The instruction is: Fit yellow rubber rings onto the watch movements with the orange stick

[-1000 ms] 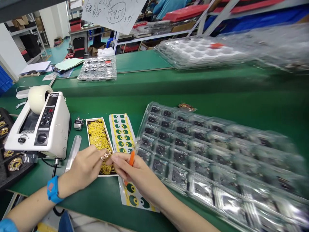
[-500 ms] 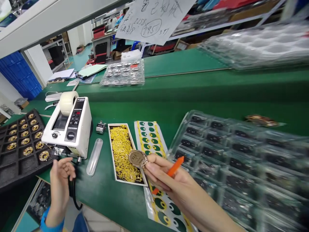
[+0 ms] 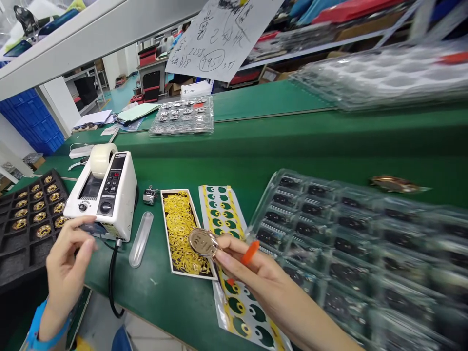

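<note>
My right hand pinches a round gold-toned watch case, its engraved flat back facing up, over the edge of a box of yellow rings. An orange pointed plastic tool is also tucked through that hand's fingers. My left hand, with a blue band at the wrist, is at the front of a white tape dispenser. Its index finger reaches to the outlet and the thumb stands apart; no held thing shows between them. A roll of clear tape sits on top of the dispenser.
A black compartment tray holds gold ring parts at left. Near the box lie a clear plastic strip, a small metal counter and a green-and-yellow sticker sheet. A clear tray of dark parts spans the right. A black cable hangs in front.
My left hand has moved left and up against the dispenser's front, its fingers shifting. My right hand still holds the watch case, slightly further left in view. The camera view has shifted a little.
</note>
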Demonstrator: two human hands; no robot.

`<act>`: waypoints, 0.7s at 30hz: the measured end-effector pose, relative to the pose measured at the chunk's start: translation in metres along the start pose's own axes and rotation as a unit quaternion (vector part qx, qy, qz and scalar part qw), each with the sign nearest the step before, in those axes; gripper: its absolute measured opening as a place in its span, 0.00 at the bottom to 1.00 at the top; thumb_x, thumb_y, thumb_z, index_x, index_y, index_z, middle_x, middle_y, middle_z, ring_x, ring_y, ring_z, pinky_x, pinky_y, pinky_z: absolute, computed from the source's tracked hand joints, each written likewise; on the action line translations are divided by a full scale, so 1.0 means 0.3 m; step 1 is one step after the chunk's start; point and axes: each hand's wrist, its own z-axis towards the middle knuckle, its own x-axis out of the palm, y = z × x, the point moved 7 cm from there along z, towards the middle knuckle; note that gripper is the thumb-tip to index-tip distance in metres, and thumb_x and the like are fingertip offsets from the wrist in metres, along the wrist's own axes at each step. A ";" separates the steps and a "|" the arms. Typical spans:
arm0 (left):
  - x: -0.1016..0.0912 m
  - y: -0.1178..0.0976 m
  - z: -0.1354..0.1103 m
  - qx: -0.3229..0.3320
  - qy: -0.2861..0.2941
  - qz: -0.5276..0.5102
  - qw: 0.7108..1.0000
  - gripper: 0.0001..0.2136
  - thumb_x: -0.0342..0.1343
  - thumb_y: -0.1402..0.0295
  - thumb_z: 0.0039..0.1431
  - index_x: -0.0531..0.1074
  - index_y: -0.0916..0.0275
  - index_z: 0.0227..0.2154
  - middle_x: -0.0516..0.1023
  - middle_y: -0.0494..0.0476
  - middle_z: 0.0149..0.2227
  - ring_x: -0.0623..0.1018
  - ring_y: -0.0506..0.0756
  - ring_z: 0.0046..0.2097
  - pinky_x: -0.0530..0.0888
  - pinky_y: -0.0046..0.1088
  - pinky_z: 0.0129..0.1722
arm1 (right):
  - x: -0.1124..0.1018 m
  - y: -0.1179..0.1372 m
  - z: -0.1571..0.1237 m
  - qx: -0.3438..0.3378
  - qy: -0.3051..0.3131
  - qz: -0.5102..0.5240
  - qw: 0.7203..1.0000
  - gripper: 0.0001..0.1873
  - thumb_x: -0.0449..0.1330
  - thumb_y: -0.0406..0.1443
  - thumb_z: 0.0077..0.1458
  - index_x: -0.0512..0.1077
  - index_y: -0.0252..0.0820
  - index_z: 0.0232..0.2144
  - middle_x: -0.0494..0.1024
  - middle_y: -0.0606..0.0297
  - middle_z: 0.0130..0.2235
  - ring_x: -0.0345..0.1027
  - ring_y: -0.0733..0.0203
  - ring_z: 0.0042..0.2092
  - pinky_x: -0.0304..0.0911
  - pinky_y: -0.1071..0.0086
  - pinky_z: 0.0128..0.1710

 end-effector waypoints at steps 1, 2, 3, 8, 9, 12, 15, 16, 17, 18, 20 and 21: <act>0.020 -0.016 0.013 0.029 0.048 0.034 0.998 0.10 0.53 0.72 0.60 0.69 0.60 0.23 0.73 0.54 0.30 0.75 0.59 0.48 0.66 0.27 0.31 | -0.002 0.002 0.000 -0.003 -0.001 -0.008 1.000 0.25 0.58 0.59 0.51 0.68 0.44 0.28 0.67 0.66 0.30 0.61 0.59 0.35 0.59 0.67 0.36; 0.038 -0.023 0.025 0.044 0.088 0.054 0.994 0.10 0.52 0.73 0.61 0.68 0.60 0.24 0.73 0.55 0.30 0.74 0.60 0.50 0.65 0.27 0.30 | -0.004 0.003 0.000 -0.002 -0.003 -0.012 1.000 0.25 0.58 0.60 0.50 0.68 0.44 0.29 0.67 0.65 0.31 0.62 0.57 0.36 0.60 0.67 0.37; 0.051 -0.027 0.036 0.047 0.112 0.063 0.991 0.10 0.52 0.74 0.61 0.67 0.60 0.24 0.74 0.55 0.31 0.74 0.60 0.50 0.64 0.27 0.28 | -0.006 0.003 0.000 0.002 -0.004 -0.013 1.000 0.26 0.58 0.60 0.49 0.67 0.45 0.29 0.67 0.65 0.32 0.62 0.57 0.37 0.61 0.67 0.38; 0.147 -0.093 0.074 0.055 0.163 -0.036 0.984 0.11 0.48 0.73 0.64 0.65 0.60 0.25 0.72 0.54 0.36 0.72 0.54 0.39 0.62 0.28 0.29 | 0.016 0.013 0.001 0.033 0.044 0.023 0.998 0.24 0.57 0.59 0.52 0.66 0.45 0.29 0.65 0.67 0.30 0.60 0.59 0.35 0.61 0.66 0.39; 0.195 -0.113 0.073 0.054 0.205 -0.080 0.974 0.10 0.48 0.72 0.64 0.65 0.60 0.25 0.70 0.53 0.34 0.71 0.53 0.37 0.63 0.28 0.30 | 0.023 0.018 0.001 0.037 0.056 0.037 0.997 0.24 0.58 0.58 0.52 0.67 0.45 0.29 0.64 0.67 0.30 0.59 0.60 0.35 0.61 0.66 0.39; 0.365 -0.146 0.047 0.012 0.345 -0.185 0.920 0.12 0.50 0.68 0.64 0.64 0.60 0.23 0.64 0.50 0.29 0.65 0.51 0.31 0.62 0.28 0.30 | 0.036 0.029 0.002 0.043 0.080 0.078 0.993 0.23 0.60 0.58 0.51 0.68 0.45 0.31 0.64 0.68 0.31 0.58 0.61 0.34 0.59 0.66 0.39; 0.487 -0.136 0.022 -0.031 0.408 -0.218 0.886 0.14 0.53 0.66 0.62 0.64 0.61 0.21 0.60 0.48 0.26 0.61 0.51 0.29 0.58 0.28 0.28 | 0.044 0.036 0.003 0.034 0.101 0.099 0.989 0.23 0.60 0.57 0.51 0.68 0.45 0.31 0.64 0.68 0.31 0.57 0.62 0.33 0.58 0.68 0.38; 0.511 -0.126 0.016 -0.037 0.414 -0.219 0.883 0.14 0.54 0.65 0.61 0.64 0.61 0.20 0.59 0.48 0.26 0.60 0.51 0.29 0.57 0.28 0.28 | 0.046 0.037 0.004 0.029 0.108 0.102 0.988 0.23 0.60 0.57 0.51 0.67 0.44 0.30 0.63 0.68 0.30 0.56 0.63 0.33 0.57 0.68 0.37; 0.529 -0.115 0.010 -0.041 0.420 -0.217 0.880 0.14 0.54 0.65 0.61 0.64 0.61 0.20 0.58 0.48 0.25 0.60 0.50 0.29 0.57 0.28 0.28 | 0.047 0.038 0.004 0.025 0.114 0.103 0.988 0.24 0.59 0.58 0.52 0.67 0.44 0.29 0.62 0.69 0.29 0.55 0.63 0.32 0.56 0.69 0.36; 0.541 -0.105 0.002 -0.045 0.426 -0.215 0.878 0.14 0.54 0.65 0.61 0.65 0.62 0.20 0.58 0.48 0.26 0.60 0.51 0.29 0.57 0.28 0.28 | 0.048 0.038 0.004 0.022 0.117 0.101 0.988 0.24 0.59 0.58 0.52 0.66 0.43 0.28 0.60 0.70 0.28 0.54 0.64 0.31 0.55 0.69 0.35; 0.552 -0.086 -0.011 -0.055 0.435 -0.213 0.873 0.14 0.54 0.64 0.60 0.65 0.62 0.20 0.59 0.48 0.26 0.60 0.51 0.29 0.57 0.28 0.29 | 0.048 0.038 0.004 0.020 0.118 0.095 0.988 0.25 0.58 0.58 0.53 0.64 0.43 0.26 0.59 0.70 0.28 0.52 0.64 0.31 0.54 0.70 0.33; 0.554 -0.080 -0.017 -0.060 0.437 -0.213 0.872 0.14 0.54 0.64 0.60 0.66 0.62 0.20 0.59 0.48 0.26 0.60 0.51 0.29 0.57 0.28 0.29 | 0.049 0.039 0.004 0.020 0.118 0.092 0.989 0.25 0.58 0.57 0.53 0.64 0.42 0.26 0.59 0.70 0.28 0.52 0.64 0.31 0.53 0.70 0.33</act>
